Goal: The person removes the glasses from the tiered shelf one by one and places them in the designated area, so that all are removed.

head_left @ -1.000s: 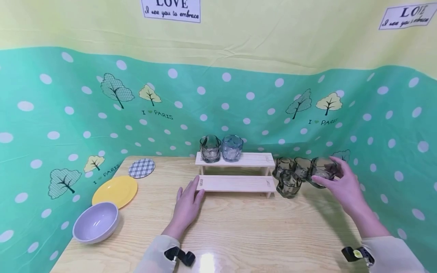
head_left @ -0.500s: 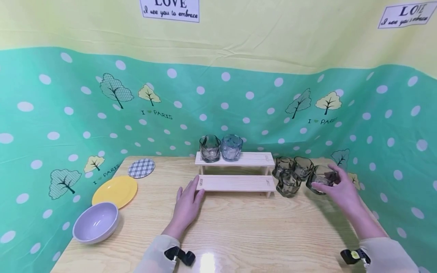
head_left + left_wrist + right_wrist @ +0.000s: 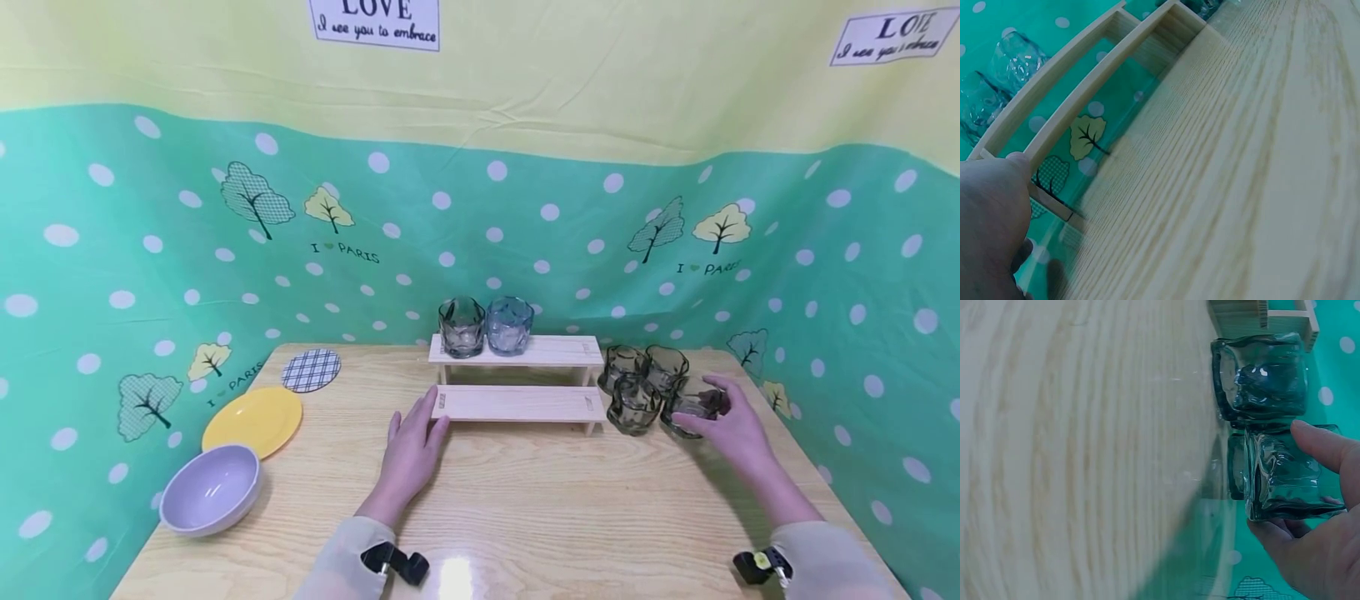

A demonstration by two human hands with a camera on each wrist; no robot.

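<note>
My right hand (image 3: 738, 429) holds a dark grey glass tumbler (image 3: 692, 400) between thumb and fingers at the right of the table. In the right wrist view, this tumbler (image 3: 1285, 472) is upright beside another tumbler (image 3: 1263, 378); whether its base touches the tabletop, I cannot tell. Several matching tumblers (image 3: 635, 404) stand grouped just left of it. My left hand (image 3: 411, 446) rests against the left end of the two-tier wooden shelf (image 3: 519, 403), its thumb at the lower board's corner. On the upper board stand a grey tumbler (image 3: 462, 327) and a bluish tumbler (image 3: 511, 326).
On the left side of the table lie a checked round mat (image 3: 311, 370), a yellow plate (image 3: 252, 422) and a lilac bowl (image 3: 211, 490). A green dotted cloth (image 3: 495, 250) hangs behind the table and along both sides.
My right hand has brought the held tumbler toward the front and left, closer to the grouped tumblers. My left hand has stayed at the shelf's end.
</note>
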